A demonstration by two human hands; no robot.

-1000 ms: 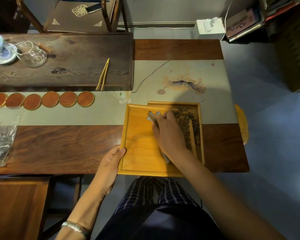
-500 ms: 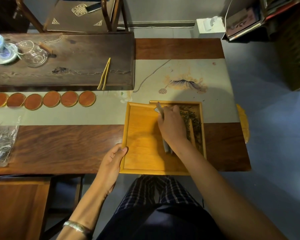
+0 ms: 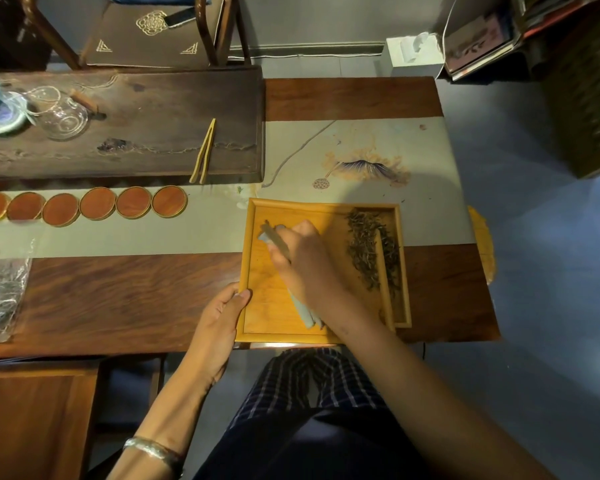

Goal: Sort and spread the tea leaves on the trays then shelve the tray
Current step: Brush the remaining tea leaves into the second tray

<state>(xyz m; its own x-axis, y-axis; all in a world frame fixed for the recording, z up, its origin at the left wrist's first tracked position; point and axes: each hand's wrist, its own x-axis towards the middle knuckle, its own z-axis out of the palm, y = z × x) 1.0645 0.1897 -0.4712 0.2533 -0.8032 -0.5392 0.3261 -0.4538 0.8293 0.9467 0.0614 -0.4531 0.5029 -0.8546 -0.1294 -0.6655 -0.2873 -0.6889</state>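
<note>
The right hand (image 3: 309,261) hovers low over the middle of a yellow wooden tray (image 3: 274,306), its grip closed around a long thin tool (image 3: 274,239) whose tip juts out beyond the knuckles toward the far left corner of the tray; a pale, flat end shows again below the wrist, near the tray's front edge. Whether the tip touches the tray floor cannot be told. To the right of this hand, a loose pile of dark tea leaves (image 3: 364,247) lies along the right side of the tray, spilling over a second, narrower tray (image 3: 404,271) that sits partly under or against the first; some leaves lie inside it. The left hand (image 3: 219,327) holds the front left corner of the large tray, thumb hooked over the rim and fingers curled beneath the edge. Both trays rest on the wooden surface (image 3: 118,299), partly on a pale painted cloth runner (image 3: 378,143). Well to the left of the hands, a row of round reddish coasters (image 3: 97,204) lies on the runner, with wooden tongs (image 3: 203,152) on a dark board (image 3: 153,109) beyond them.
</note>
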